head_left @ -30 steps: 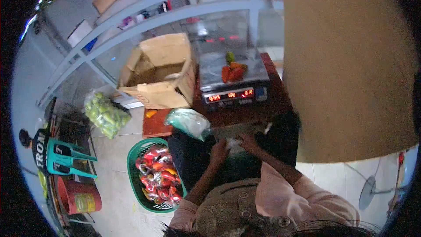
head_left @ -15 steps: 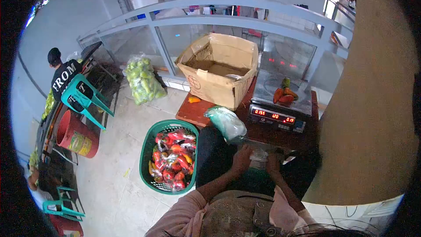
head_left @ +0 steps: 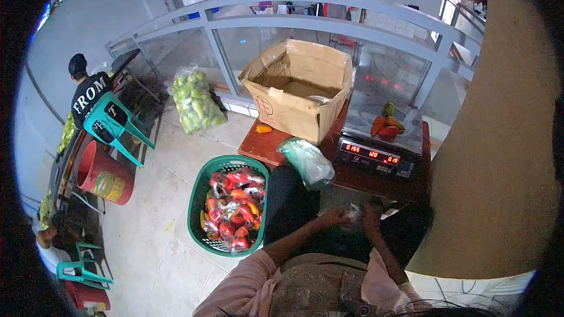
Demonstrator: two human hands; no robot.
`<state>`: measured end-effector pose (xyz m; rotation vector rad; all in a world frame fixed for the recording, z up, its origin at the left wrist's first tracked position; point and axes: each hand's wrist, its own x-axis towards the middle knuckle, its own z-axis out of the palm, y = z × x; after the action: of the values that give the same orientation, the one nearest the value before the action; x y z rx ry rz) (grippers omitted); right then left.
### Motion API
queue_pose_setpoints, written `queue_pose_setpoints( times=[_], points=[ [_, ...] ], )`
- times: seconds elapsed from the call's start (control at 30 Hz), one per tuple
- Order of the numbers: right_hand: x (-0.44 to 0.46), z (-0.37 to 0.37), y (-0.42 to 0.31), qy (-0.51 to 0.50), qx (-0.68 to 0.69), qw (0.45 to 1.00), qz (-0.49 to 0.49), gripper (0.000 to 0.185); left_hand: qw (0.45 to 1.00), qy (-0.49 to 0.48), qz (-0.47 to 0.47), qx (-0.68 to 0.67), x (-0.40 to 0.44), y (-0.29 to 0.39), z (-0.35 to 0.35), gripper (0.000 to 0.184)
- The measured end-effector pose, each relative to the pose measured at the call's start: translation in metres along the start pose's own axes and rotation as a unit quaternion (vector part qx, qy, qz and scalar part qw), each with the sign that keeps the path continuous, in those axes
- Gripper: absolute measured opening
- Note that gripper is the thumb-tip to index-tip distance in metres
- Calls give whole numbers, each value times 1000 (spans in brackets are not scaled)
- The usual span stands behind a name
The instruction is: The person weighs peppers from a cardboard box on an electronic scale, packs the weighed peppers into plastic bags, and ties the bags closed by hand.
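Observation:
My left hand (head_left: 335,218) and my right hand (head_left: 371,213) are close together over my lap, just in front of the scale's table. Both are closed on a clear plastic bag (head_left: 352,216), of which only a small pale piece shows between them; the fingers are dark and partly hidden. Beyond them, several red and orange peppers (head_left: 386,125) lie on the metal plate of a digital scale (head_left: 369,151) with lit red digits. To the left of the scale rests a bundle of whitish-green plastic bags (head_left: 306,163).
An open cardboard box (head_left: 296,114) stands on the red-brown table (head_left: 258,145), beside a single orange pepper (head_left: 264,129). A green basket (head_left: 197,232) of bagged peppers is on the floor at left. Farther off are a sack of green peppers (head_left: 195,101), a red bucket (head_left: 111,173) and a seated person (head_left: 89,91).
My hands have shifted slightly and drawn closer together, and less of the clear plastic shows between them. The view has tilted a little; the peppers and scale reading stay the same.

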<state>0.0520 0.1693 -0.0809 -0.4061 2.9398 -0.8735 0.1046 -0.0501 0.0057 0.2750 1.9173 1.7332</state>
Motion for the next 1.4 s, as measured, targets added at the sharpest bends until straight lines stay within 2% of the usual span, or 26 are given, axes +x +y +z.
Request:
queue_pose_setpoints(
  times=[0.07, 0.1, 0.17, 0.2, 0.27, 0.3, 0.37, 0.4, 0.5, 0.6, 0.63, 0.67, 0.73, 0.77, 0.8, 0.87, 0.9, 0.93, 1.0, 1.07, 1.1, 1.2, 1.27, 1.3, 1.37, 1.4],
  points=[
    [2, -24, -24, -72, -166, 983, 20, 35, 999, 2, -26, 41, -14, 39, -3, 46],
    [-2, -34, -38, -71, -119, 990, 16, 35, 997, 5, -40, 61, -20, 49, -4, 47],
    [-9, -50, -61, -72, -24, 997, 7, 34, 997, -2, 70, 31, -8, 17, -4, 44],
    [-2, -41, -49, -114, -80, 990, 32, 33, 992, -5, 125, 16, 2, -6, -3, 43],
    [19, -11, -5, -191, -192, 959, 81, 31, 987, 24, 119, -106, 24, -59, 5, 43],
    [15, -15, -11, -112, -168, 979, 8, 30, 979, 37, 116, -166, 29, -73, 7, 43],
    [7, -14, -8, -31, -142, 986, -84, 30, 997, 71, -1, 2, 12, -33, 4, 46],
    [5, -12, -3, -24, -133, 986, -95, 30, 991, 86, -60, 86, 2, -10, 2, 48],
    [2, -2, 17, 31, -93, 982, -160, 31, 992, 35, -29, 114, -20, 30, -7, 50],
    [2, 4, 30, 113, -59, 960, -251, 32, 921, 93, -75, 370, -20, 33, 10, 48],
    [2, -6, 17, 128, -57, 954, -266, 32, 843, 176, -49, 506, -20, 28, 23, 47],
    [-1, -16, 5, 94, -62, 964, -239, 33, 737, 254, -21, 626, -21, 22, 40, 46],
    [2, -9, 3, 29, 14, 982, -186, 33, 743, 264, -5, 615, -26, 28, 38, 45],
    [4, -5, 2, -4, 52, 986, -158, 34, 854, 196, -16, 483, -27, 29, 21, 45],
    [5, -1, 3, -36, 88, 987, -127, 34, 935, 119, -27, 334, -27, 32, 12, 46],
    [-2, -1, 9, -95, 160, 981, -57, 35, 930, 155, -8, 333, -7, -19, 9, 44],
    [-5, -7, 1, -95, 41, 992, -71, 32, 927, 171, 2, 333, 2, -37, 11, 43],
    [-6, -16, -17, -97, -79, 989, -83, 30, 922, 195, -16, 333, -4, -19, 12, 41],
    [-7, -25, -29, -72, -183, 971, -136, 27, 912, 239, -54, 330, -28, 42, 8, 39],
    [-16, -33, -28, -15, -153, 963, -222, 25, 917, 251, -31, 308, -18, 23, 8, 38],
    [-26, -35, -24, -37, -120, 978, -167, 26, 919, 259, -20, 296, -16, 23, 10, 37],
    [-30, -33, -26, -90, -10, 996, -15, 29, 958, 224, -66, 167, -13, 30, 4, 36],
    [-9, -29, -35, -116, 70, 988, 69, 31, 956, 230, 68, 170, 13, -41, 9, 33],
    [0, -26, -37, -95, -20, 995, -3, 31, 948, 233, 135, 171, 31, -75, 3, 32],
    [-10, -15, -16, -61, -200, 968, -139, 32, 969, 118, 197, 90, 52, -107, -9, 34],
    [-18, 4, 13, -59, -225, 961, -149, 32, 972, 60, 224, 44, 52, -114, -5, 35]
  ],
)
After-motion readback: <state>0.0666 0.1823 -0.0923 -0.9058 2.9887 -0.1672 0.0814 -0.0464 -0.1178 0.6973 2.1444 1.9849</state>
